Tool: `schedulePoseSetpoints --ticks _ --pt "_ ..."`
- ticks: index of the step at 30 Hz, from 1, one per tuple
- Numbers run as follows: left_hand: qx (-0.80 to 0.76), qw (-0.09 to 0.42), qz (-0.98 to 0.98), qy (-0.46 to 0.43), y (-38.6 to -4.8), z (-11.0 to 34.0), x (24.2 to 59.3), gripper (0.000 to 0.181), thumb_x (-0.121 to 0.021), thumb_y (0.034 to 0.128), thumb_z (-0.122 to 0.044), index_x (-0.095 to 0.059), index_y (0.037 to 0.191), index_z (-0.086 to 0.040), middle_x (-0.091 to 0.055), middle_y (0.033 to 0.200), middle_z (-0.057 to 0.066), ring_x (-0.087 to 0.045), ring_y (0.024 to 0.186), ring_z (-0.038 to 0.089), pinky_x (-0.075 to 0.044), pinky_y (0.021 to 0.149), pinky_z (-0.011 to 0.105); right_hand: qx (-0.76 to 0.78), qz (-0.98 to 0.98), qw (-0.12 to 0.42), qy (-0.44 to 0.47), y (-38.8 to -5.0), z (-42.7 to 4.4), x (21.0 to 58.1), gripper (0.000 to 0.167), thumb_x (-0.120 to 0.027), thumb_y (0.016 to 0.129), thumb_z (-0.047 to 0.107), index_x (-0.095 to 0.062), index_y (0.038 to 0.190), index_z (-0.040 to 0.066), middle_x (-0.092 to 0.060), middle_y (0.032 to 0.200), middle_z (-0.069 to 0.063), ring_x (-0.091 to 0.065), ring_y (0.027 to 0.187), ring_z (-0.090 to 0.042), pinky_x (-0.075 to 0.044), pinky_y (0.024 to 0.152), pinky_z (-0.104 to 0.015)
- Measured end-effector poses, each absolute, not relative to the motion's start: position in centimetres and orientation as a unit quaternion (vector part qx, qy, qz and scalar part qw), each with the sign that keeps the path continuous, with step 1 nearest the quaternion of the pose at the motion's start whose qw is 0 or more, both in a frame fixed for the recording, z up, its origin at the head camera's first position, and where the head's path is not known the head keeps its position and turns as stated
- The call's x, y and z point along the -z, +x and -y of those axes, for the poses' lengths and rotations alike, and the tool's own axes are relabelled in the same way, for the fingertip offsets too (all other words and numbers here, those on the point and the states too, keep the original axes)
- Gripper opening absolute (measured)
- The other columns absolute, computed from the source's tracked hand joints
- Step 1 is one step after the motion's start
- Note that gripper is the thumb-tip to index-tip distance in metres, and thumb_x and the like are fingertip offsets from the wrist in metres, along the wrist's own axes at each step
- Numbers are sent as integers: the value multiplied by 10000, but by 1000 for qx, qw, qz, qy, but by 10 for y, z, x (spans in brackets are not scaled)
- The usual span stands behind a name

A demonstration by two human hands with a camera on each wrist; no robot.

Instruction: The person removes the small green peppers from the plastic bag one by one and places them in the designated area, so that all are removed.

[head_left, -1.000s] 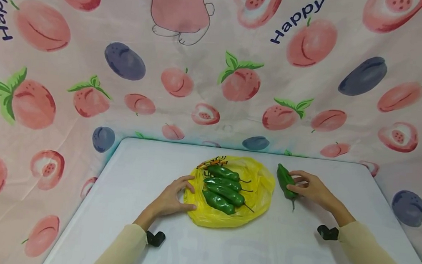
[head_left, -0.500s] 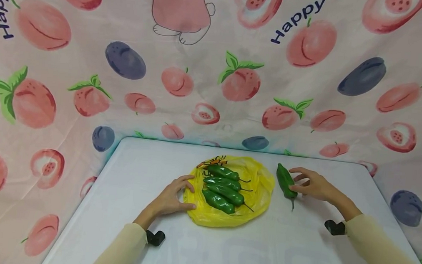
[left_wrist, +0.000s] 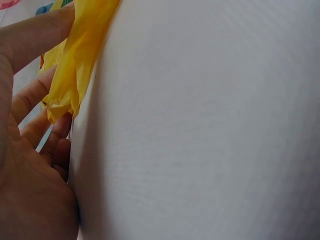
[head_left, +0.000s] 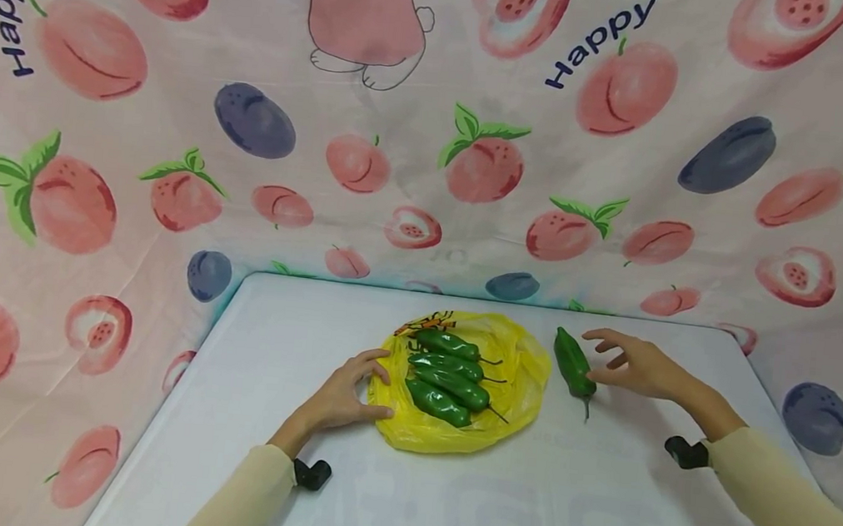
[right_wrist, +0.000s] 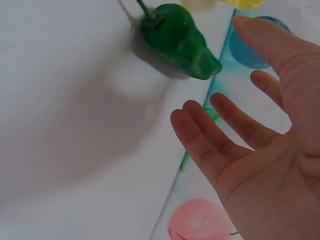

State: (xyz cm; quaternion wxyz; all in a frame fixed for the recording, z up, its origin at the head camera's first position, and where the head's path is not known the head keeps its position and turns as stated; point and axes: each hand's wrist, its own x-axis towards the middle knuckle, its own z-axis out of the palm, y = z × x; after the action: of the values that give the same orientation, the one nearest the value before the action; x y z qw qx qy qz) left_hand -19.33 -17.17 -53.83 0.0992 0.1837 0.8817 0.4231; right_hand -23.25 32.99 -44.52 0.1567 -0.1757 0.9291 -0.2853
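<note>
Several long green peppers lie side by side on a crumpled yellow plastic bag in the middle of the table. My left hand touches the bag's left edge, thumb and fingers spread apart; the left wrist view shows the yellow plastic against the fingertips. To the right of the bag, a single green pepper lies on the table, its stem pointing toward me. Just right of this pepper is my right hand. A gap separates its fingers from the pepper in the right wrist view.
The table has a white covering. Behind and beside it hangs a cloth printed with peaches and other fruit. Small black devices are worn on both wrists.
My right hand has let go of the single pepper and drawn back to the right. That pepper stays on the table. My left hand keeps its place at the bag.
</note>
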Motion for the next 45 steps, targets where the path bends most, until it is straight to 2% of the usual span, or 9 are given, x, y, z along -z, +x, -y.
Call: schedulePoseSetpoints --ticks 7,18,27,33,45 --pt "-420 96 -884 183 -194 171 539 400 -903 768 -380 -634 1043 -270 -413 1593 -44 -280 1523 305 -206 1216 618 287 -929 122 -202 -230 -329 434 643 -789 921 285 -489 1462 110 -600 1323 -277 -658 1089 -433 -628 775 -446" --pt "-422 95 -883 183 -194 171 539 400 -906 768 -374 -637 1044 -268 -412 1594 -48 -276 1525 302 -208 1215 616 278 -934 69 -212 -232 -318 424 650 -804 911 272 -513 1465 94 -629 1325 -213 -669 1092 -373 -601 870 -489" --pt "-420 97 -884 181 -194 171 539 399 -905 768 -383 -632 1038 -275 -414 1592 -45 -277 1525 305 -208 1214 621 282 -934 51 -214 -235 -308 419 601 -801 912 318 -556 1433 144 -638 1323 -173 -670 1099 -342 -603 875 -460" --pt "-421 95 -884 181 -194 171 541 402 -907 766 -388 -631 1038 -280 -413 1591 -54 -280 1524 298 -211 1216 613 291 -927 43 -232 -240 -298 412 595 -807 908 292 -558 1428 145 -640 1305 -153 -672 1102 -371 -601 880 -467" --pt "-422 91 -882 190 -194 172 542 407 -907 768 -377 -632 1046 -264 -413 1595 -38 -283 1523 302 -215 1213 615 305 -914 25 -268 -245 -279 398 567 -807 909 215 -570 1418 131 -640 1333 -163 -690 1064 -325 -608 861 -462"
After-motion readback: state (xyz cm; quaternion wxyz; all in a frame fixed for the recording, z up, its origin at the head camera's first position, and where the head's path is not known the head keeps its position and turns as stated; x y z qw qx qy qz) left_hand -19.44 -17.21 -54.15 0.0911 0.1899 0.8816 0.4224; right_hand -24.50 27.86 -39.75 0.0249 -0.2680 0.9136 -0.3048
